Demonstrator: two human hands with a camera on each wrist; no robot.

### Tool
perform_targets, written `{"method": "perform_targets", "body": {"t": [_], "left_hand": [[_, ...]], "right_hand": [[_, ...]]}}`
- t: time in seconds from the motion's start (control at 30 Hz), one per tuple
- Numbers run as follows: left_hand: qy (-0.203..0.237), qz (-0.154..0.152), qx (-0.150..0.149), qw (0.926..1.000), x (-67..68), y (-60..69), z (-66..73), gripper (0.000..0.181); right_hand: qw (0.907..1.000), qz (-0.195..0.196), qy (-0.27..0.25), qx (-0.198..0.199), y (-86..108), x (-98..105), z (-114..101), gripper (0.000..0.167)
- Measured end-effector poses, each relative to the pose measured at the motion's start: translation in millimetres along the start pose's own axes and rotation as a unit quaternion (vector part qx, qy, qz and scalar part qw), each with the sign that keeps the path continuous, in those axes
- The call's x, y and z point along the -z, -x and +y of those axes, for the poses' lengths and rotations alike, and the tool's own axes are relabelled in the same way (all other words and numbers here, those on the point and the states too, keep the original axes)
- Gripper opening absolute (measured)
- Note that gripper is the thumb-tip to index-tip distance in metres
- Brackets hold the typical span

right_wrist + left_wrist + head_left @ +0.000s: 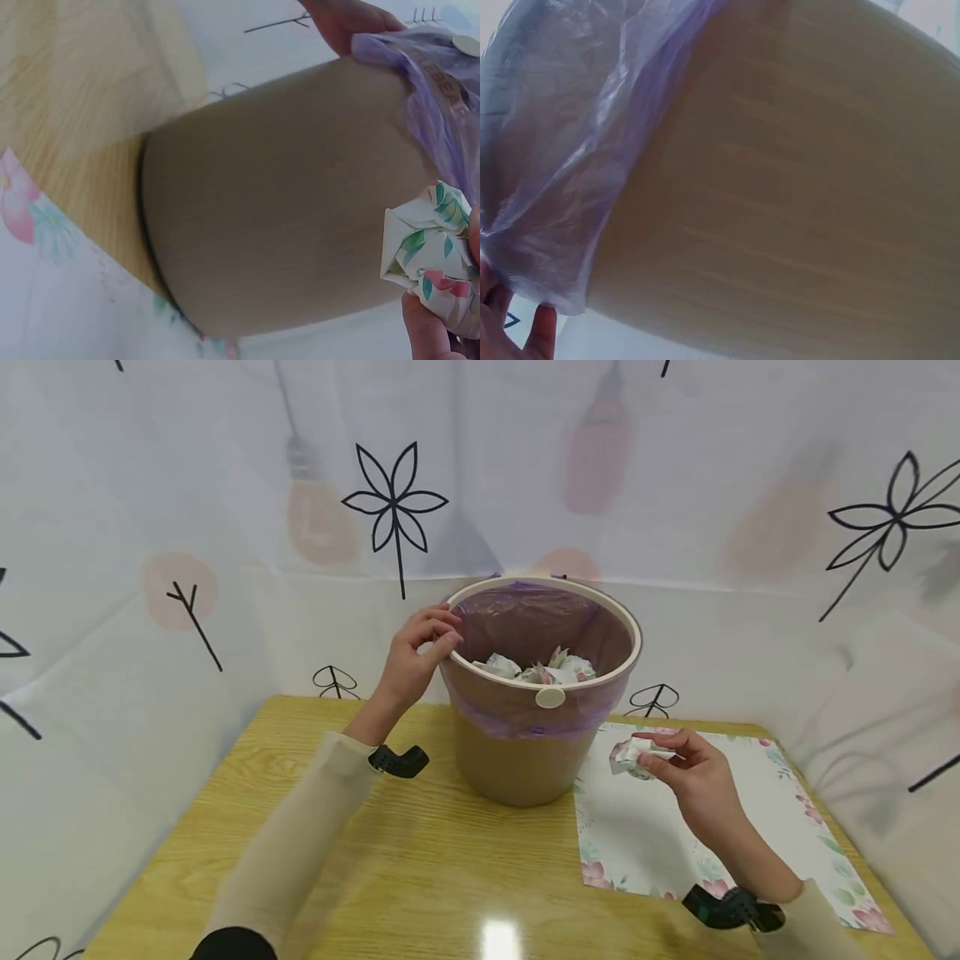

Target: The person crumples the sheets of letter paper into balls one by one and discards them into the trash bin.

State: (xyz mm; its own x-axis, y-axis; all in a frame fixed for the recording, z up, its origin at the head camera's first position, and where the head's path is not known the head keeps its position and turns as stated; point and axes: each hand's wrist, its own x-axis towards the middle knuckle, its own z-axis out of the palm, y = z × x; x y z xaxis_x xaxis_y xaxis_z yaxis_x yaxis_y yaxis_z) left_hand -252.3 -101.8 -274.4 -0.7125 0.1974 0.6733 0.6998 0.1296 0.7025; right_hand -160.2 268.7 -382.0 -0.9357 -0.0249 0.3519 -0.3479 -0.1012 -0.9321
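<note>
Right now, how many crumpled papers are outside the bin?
1: the crumpled paper pinched in the right hand, beside the bin. Other crumpled papers lie inside, where some may be hidden.

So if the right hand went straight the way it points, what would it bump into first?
Probably the side of the bin. The crumpled paper held by the right hand would likely touch it first, though the gap's depth is hard to judge.

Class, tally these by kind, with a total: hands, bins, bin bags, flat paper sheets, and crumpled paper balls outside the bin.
Hands (left hand, right hand): 2
Bin: 1
Bin bag: 1
Flat paper sheet: 1
Crumpled paper ball outside the bin: 1
Total: 6
</note>
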Motion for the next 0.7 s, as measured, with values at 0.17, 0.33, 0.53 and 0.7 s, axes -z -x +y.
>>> {"method": "perform_targets", "body": {"t": [0.17,0.33,0.53,0.7], "left_hand": [[0.039,0.026,-0.003,0.9989,-6.4,2.3,-6.0,0.017],[0.05,0.035,-0.012,0.9981,-13.5,2.0,-9.9,0.018],[0.058,0.054,-0.009,0.9968,-16.7,1.8,-16.3,0.017],[0.055,0.068,-0.024,0.9959,-15.2,2.0,-16.7,0.017]], "right_hand": [[0.9998,0.014,-0.016,0.001,-8.0,9,-9,0.021],[0.9981,0.017,-0.053,0.026,-14.5,18,-24,0.023],[0.9956,0.003,-0.069,0.064,-28.9,25,-45,0.024],[0.9963,-0.007,-0.05,0.07,-48.4,26,-65,0.022]]}}
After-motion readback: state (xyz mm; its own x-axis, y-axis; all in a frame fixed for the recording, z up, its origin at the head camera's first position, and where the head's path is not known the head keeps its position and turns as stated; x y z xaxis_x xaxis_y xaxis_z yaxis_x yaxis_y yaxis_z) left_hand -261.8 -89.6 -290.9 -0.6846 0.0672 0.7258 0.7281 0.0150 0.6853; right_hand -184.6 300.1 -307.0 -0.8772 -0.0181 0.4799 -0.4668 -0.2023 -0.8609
